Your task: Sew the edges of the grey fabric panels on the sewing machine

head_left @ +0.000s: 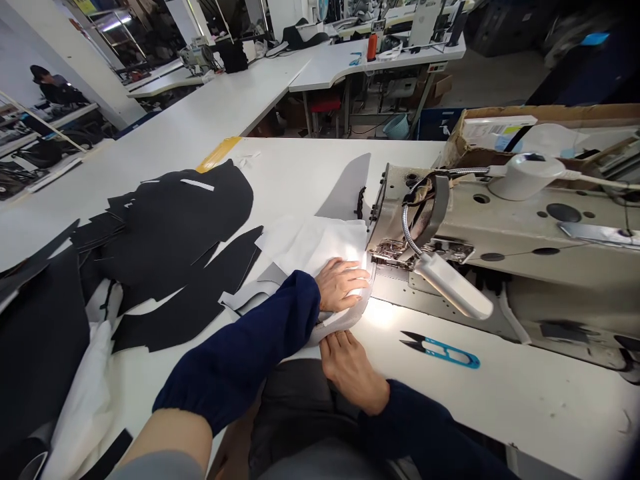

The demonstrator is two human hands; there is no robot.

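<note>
My left hand (pixel 344 285) lies flat with its fingers stretched out on white fabric (pixel 315 239), just left of the sewing machine's needle area (pixel 393 252). Under and in front of it runs a light grey fabric piece (pixel 353 315), which leads up to the presser foot. My right hand (pixel 353 370) is closed on the near edge of that grey fabric, fingertips curled together and partly hidden. To its right, blue-handled thread snips (pixel 443 350) rest on the white table (pixel 500 400).
Stacks of black fabric pieces (pixel 170 227) cover the table's left side. The machine's arm (pixel 525 213) carries a white lamp (pixel 453 285) on a bendable neck. A cardboard box (pixel 453 143) stands behind it. A person (pixel 57 87) sits far back at left.
</note>
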